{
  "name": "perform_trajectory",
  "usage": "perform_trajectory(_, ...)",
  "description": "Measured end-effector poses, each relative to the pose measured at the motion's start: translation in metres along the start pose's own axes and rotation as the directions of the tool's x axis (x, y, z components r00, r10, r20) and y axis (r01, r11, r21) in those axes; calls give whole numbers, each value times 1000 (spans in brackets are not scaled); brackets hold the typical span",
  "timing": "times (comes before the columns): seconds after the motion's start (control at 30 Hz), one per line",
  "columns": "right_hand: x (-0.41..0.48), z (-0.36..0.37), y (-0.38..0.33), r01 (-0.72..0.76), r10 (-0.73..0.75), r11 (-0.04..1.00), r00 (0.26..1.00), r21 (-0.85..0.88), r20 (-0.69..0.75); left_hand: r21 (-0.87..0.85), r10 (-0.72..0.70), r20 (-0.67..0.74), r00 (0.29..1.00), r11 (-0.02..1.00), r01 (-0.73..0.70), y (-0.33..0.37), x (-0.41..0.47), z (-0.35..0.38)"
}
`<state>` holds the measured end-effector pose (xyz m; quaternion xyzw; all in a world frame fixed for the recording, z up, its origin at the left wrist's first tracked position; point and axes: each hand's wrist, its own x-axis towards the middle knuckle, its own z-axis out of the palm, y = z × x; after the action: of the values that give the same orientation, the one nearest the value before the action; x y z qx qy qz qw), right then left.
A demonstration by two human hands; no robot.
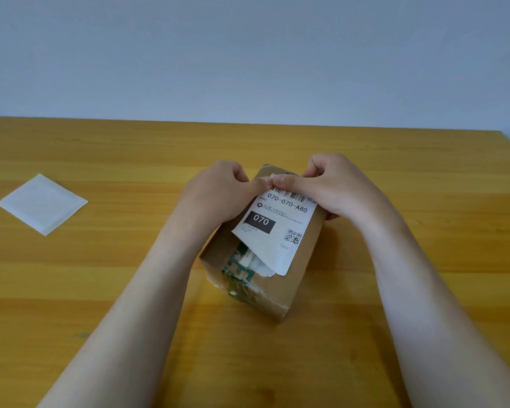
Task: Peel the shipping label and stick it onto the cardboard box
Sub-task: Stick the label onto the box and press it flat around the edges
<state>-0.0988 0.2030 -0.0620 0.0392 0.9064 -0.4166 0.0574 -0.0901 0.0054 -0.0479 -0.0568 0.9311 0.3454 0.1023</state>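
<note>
- A brown cardboard box (304, 260) sits on the middle of the yellow wooden table (130, 275). A strip of green-patterned tape (236, 269) runs over its near end.
- A white paper shipping label (277, 222) (barcode, "070-070-A80", a black "070" block, a QR code) lies askew over the box's top face. Whether it is stuck down cannot be told.
- The left hand (218, 192) pinches the label's far edge, thumb on top and fingers curled.
- The right hand (336, 187) pinches the same edge just beside it, the two thumb tips touching.
- A white square sheet (42, 203) lies flat on the table, well to the left of the box.
</note>
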Motion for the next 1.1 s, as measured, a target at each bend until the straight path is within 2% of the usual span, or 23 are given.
perform_trajectory(0.23,0,4,-3,-3,-4,988,999,-156,-44,35,-1,44,999,999,-1,1,0,2)
perform_trajectory(0.37,-2,4,-6,-18,10,989,999,-148,-49,24,-14,46,999,1000,13,2,0,2)
perform_trajectory(0.47,-2,0,-6,-48,39,989,997,-143,-68,-50,-6,52,999,999,9,2,-2,-3)
perform_trajectory(0.63,-6,-10,-5,-104,61,976,974,-189,-220,-160,97,217,971,985,-63,8,-14,-10)
perform_trajectory(0.73,-8,-13,-6,-110,41,957,967,-267,-251,-163,141,273,952,982,-99,8,-16,-10)
perform_trajectory(0.8,-10,-17,-9,-68,28,976,981,-206,-193,-161,143,278,950,982,-100,8,-16,-12)
perform_trajectory(0.9,-14,-23,-15,4,-1,999,997,-38,78,-164,143,270,952,981,-101,7,-15,-12)
perform_trajectory(0.97,-14,-25,-13,66,-46,995,971,-78,235,-165,139,271,952,982,-96,6,-14,-12)
perform_trajectory(1.03,-13,-23,-9,92,-61,991,956,-95,289,-162,134,270,954,982,-92,6,-13,-11)
perform_trajectory(1.1,-9,-22,-4,84,-65,995,960,-58,274,-153,134,256,957,983,-96,5,-11,-10)
